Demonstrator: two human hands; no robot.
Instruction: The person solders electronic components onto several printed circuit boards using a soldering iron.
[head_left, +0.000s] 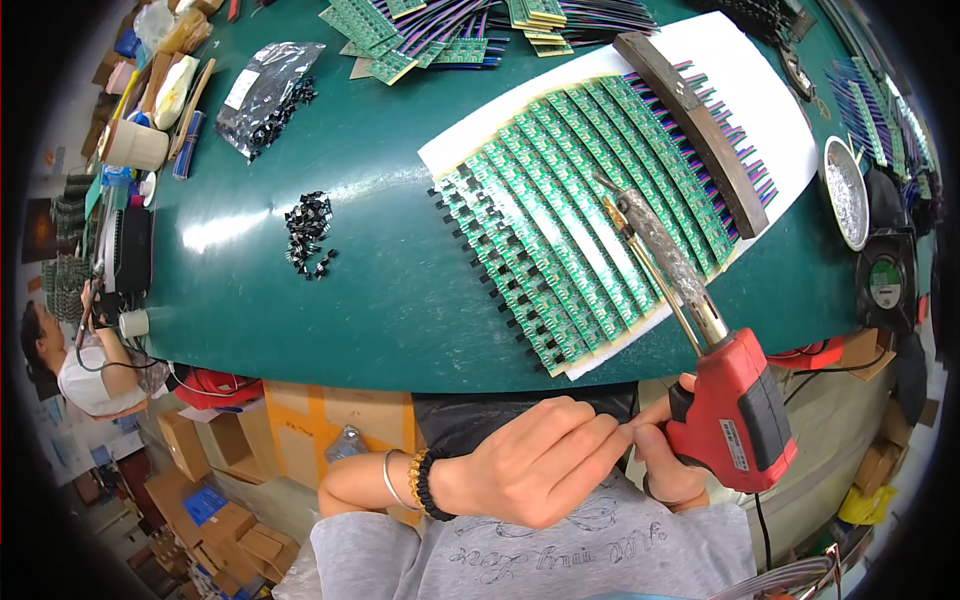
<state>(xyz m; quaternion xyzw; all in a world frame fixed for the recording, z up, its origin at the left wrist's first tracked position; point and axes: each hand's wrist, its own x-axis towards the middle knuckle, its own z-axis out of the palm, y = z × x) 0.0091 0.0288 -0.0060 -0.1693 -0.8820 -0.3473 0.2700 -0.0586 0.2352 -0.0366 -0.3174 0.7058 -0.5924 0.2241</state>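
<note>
My right hand (672,465) is wrapped round the grip of a red and black soldering gun (735,410). Its metal barrel and thin brass-coloured tube point up and left over green circuit boards (590,215). Close beside it, my left hand (545,462) is closed, its fingertips meeting the thumb of the right; whatever they pinch is hidden. The boards lie in rows on a white sheet (740,60). Small black parts (500,275) stand along the left rows. Across the coloured wires at the right lies a dark wooden bar (690,130).
Loose black parts (308,232) sit in a pile left of the boards, below a plastic bag (265,95) of similar pieces. Wired boards (400,35) are stacked at the back. A round dish (847,193) and a fan (887,282) stand right. Another person (95,370) sits far left.
</note>
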